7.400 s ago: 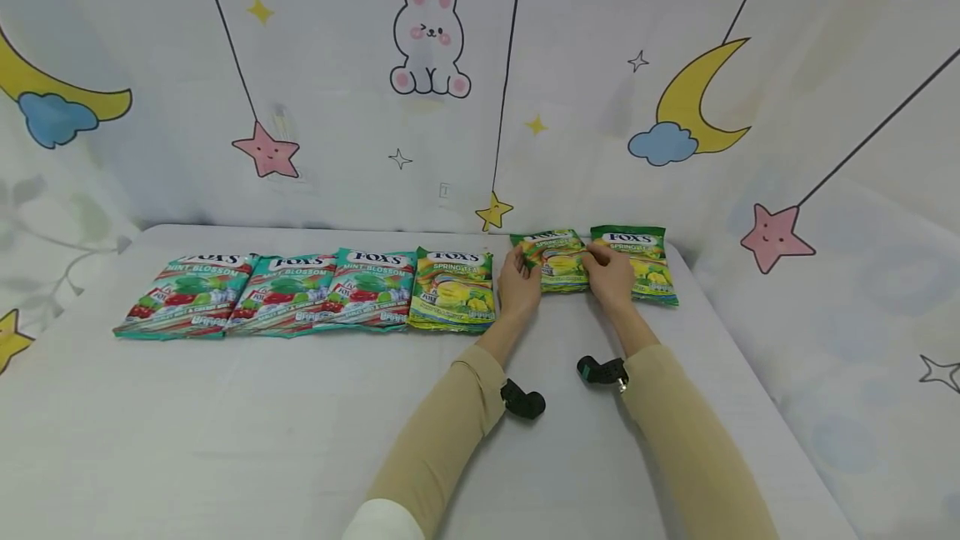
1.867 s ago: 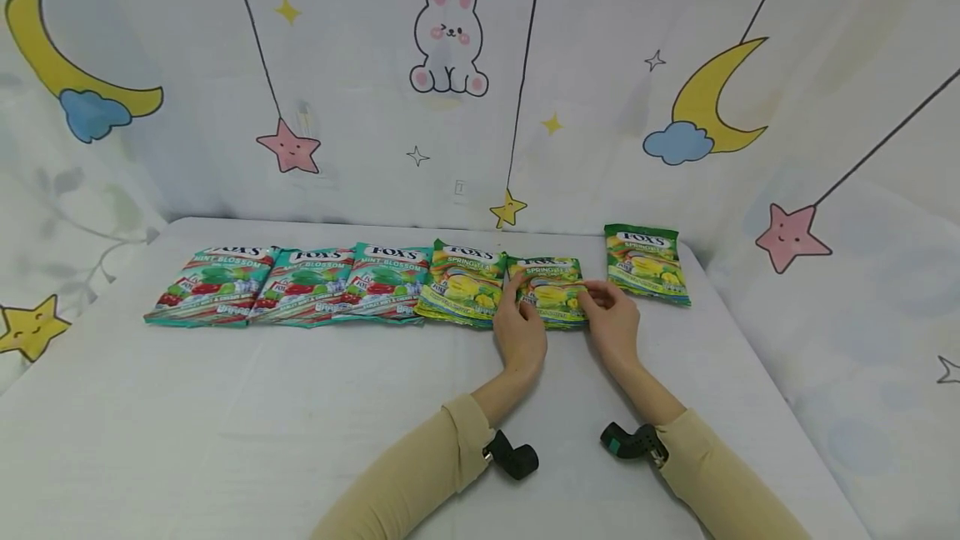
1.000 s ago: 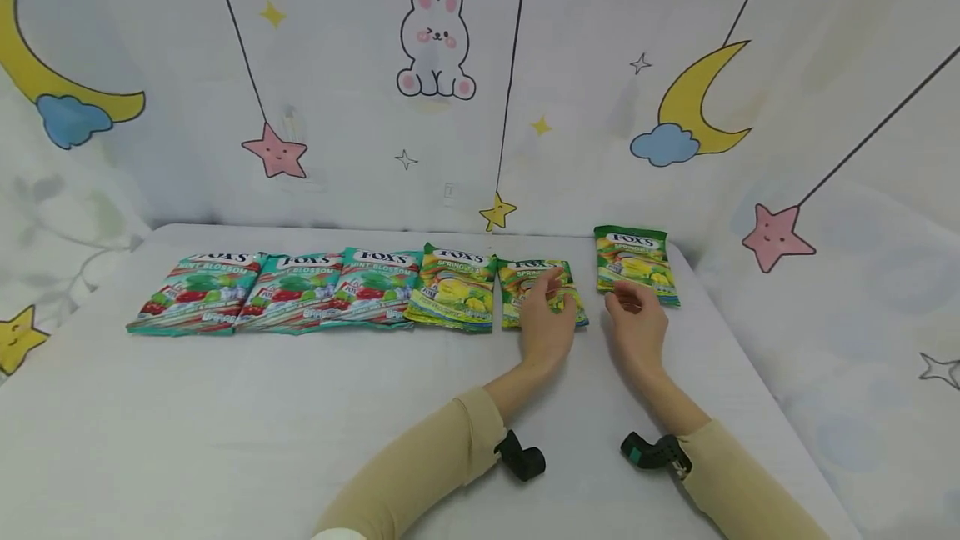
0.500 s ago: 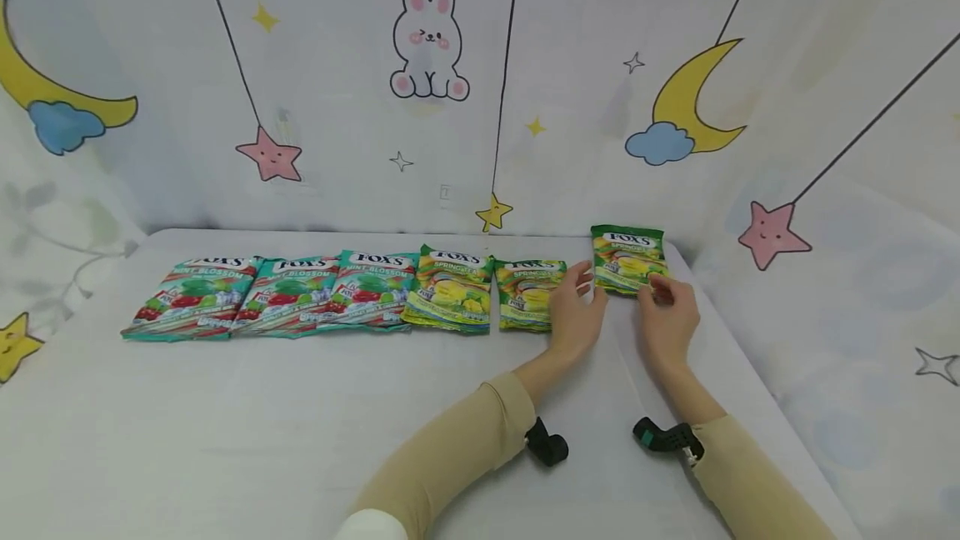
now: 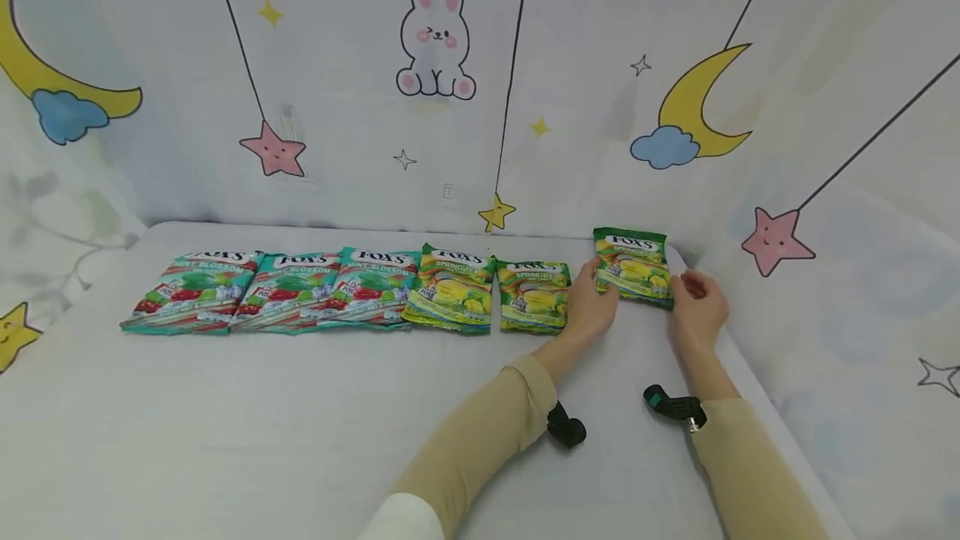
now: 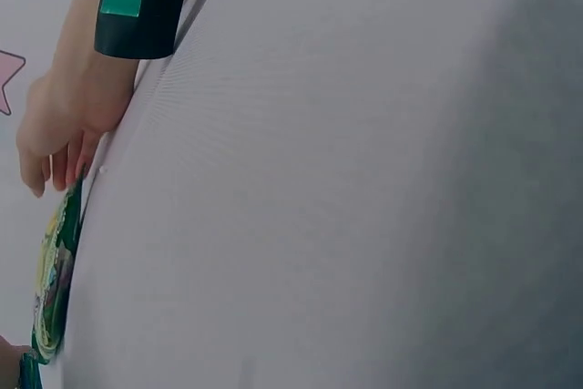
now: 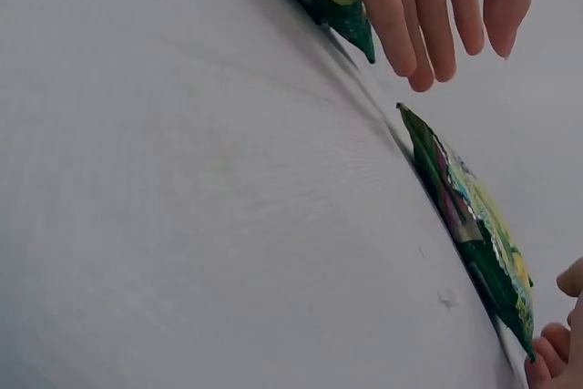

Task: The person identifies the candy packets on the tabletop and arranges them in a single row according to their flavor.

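Observation:
A green Fox's Spring Tea candy bag (image 5: 633,269) lies at the table's far right, between both hands. My left hand (image 5: 591,307) is at its left edge; in the right wrist view the left fingers (image 7: 428,15) are extended, with a gap to the bag. At the right edge is my right hand (image 5: 700,311), its fingertips touching the bag's edge with the thumb apart in the right wrist view. Left of my left hand lies another Spring Tea bag (image 5: 531,298), its right side partly covered by that hand.
A third Spring Tea bag (image 5: 452,292) continues the row leftward. Beyond it, teal Mint Blossom bags (image 5: 371,290) overlap side by side. Behind the white table (image 5: 262,423) hangs a printed curtain (image 5: 337,90).
The second Spring Tea bag was shifted left and forward to the row, then released. Both hands have since moved right to the last bag, which lies nearly where it was.

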`<state>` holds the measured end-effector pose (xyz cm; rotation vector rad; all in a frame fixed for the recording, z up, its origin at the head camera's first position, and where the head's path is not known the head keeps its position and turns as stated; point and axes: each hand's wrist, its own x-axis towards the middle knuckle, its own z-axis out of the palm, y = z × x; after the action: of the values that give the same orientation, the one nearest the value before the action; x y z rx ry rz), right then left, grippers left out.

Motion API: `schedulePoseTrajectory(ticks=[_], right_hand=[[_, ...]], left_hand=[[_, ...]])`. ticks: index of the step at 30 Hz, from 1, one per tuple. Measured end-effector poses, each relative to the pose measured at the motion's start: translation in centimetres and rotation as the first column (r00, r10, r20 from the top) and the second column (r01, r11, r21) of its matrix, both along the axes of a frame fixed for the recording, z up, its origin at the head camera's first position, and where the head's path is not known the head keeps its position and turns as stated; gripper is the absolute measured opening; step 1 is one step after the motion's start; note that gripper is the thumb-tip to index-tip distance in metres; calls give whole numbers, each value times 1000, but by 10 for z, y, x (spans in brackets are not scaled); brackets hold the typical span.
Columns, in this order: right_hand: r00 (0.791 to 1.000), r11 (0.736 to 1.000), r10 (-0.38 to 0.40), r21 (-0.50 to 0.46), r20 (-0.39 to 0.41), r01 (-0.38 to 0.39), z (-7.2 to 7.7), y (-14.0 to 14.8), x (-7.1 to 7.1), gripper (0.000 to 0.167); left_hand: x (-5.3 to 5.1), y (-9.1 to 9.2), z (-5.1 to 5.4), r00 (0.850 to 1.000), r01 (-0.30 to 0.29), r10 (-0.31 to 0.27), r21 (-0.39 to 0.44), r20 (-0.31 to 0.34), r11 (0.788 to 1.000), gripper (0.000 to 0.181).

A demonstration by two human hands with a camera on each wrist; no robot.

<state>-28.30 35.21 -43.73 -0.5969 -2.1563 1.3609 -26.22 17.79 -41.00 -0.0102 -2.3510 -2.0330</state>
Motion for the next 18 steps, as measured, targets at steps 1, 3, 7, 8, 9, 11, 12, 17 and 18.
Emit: schedulePoseTrajectory(ticks=[1,3,7,8,9,11,12,17,18], right_hand=[[1000,1000,6,5,18,-7,0,1,-1,44],[998,1000,24,13,61,-25,-1,4,-3,47],[989,995,84,47,120,-90,-1,5,-9,52],[987,992,104,57,124,-112,-1,5,-9,52],[984,989,123,68,127,-132,-1,5,-10,53],[981,982,152,91,125,-164,0,4,-10,54],[979,980,163,98,119,-175,0,4,-10,54],[975,972,180,127,131,-197,-2,7,-15,57],[973,970,188,131,138,-206,-3,7,-16,57]], left_hand=[[-1,2,0,1000,9,-8,-14,16,1000,51],[-3,4,0,999,27,-26,-26,41,999,53],[-9,7,1,996,48,-45,-36,83,998,55],[-10,8,0,995,52,-48,-37,88,998,55],[-11,9,0,995,53,-50,-35,90,998,56],[-13,11,-2,995,54,-52,-31,84,998,56],[-14,12,-2,996,53,-51,-34,77,998,56],[-21,14,-7,997,56,-54,-27,54,998,58],[-22,14,-9,997,60,-58,-29,56,998,59]])
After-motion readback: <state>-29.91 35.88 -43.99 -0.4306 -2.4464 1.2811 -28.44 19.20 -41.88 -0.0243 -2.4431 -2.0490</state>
